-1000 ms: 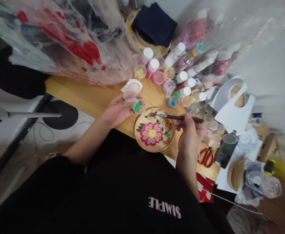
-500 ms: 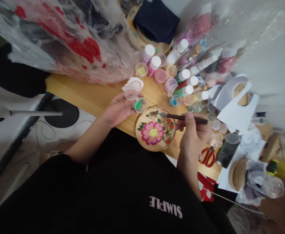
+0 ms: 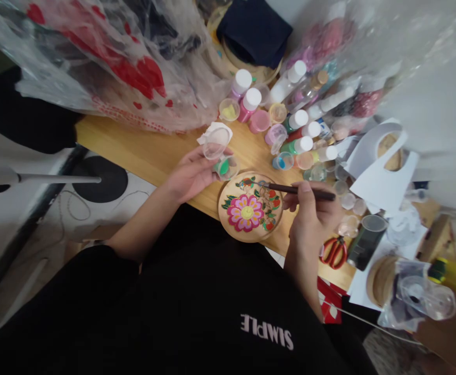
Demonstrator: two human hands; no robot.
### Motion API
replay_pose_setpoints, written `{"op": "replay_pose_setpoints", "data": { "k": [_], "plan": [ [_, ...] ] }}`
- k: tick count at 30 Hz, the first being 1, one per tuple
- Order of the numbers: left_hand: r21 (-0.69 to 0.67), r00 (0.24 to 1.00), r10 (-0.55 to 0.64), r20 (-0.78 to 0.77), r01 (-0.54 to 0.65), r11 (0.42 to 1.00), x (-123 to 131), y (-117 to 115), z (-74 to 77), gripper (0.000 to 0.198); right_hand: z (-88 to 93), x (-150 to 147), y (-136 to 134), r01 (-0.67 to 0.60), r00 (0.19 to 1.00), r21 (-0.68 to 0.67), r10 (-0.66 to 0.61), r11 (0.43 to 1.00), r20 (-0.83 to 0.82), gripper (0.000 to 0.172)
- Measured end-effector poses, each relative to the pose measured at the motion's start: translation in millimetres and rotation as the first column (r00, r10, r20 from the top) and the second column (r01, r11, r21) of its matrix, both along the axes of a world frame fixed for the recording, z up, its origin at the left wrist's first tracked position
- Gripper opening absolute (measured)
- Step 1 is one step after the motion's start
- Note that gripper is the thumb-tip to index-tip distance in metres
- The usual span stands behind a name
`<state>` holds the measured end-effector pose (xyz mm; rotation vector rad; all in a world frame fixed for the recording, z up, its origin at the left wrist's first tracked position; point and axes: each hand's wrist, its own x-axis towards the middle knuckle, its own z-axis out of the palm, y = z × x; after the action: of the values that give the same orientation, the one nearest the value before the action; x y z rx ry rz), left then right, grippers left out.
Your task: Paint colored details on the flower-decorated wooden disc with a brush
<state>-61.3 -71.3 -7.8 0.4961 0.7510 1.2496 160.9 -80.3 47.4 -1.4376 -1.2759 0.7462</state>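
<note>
My left hand (image 3: 191, 174) is closed around a small clear plastic cup (image 3: 226, 167) with green paint in it; its open lid (image 3: 214, 149) hangs to the upper left. In my right hand (image 3: 312, 208) is a thin dark-handled paintbrush (image 3: 296, 190), pointing left. The brush tip is over the upper part of a round wooden disc (image 3: 233, 233), and I cannot tell whether it touches. Painted on the disc are a large pink flower (image 3: 245, 212) with a yellow middle, green leaves and smaller orange-red flowers. The disc lies at the table's near edge, against my black shirt.
Behind the disc stand several white-capped paint bottles (image 3: 298, 120) and small paint cups (image 3: 259, 121). Red-handled scissors (image 3: 333, 253) and a dark phone-like object (image 3: 366, 244) lie at right. A plastic bag with red hearts (image 3: 146, 78) covers the table's back left.
The view has shifted slightly, so everything sits a little further right. Both hands keep their hold on the cup and paintbrush, and the brush stays over the disc's upper part.
</note>
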Motion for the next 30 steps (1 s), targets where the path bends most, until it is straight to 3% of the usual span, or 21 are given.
{"op": "replay_pose_setpoints", "data": {
  "k": [30],
  "plan": [
    [0.003, 1.000, 0.010, 0.017, -0.010, 1.000, -0.5, -1.1, -4.8, 0.022, -0.1, -0.4, -1.3, 0.000, 1.000, -0.010, 0.000, 1.000, 0.014, 0.023]
  ]
}}
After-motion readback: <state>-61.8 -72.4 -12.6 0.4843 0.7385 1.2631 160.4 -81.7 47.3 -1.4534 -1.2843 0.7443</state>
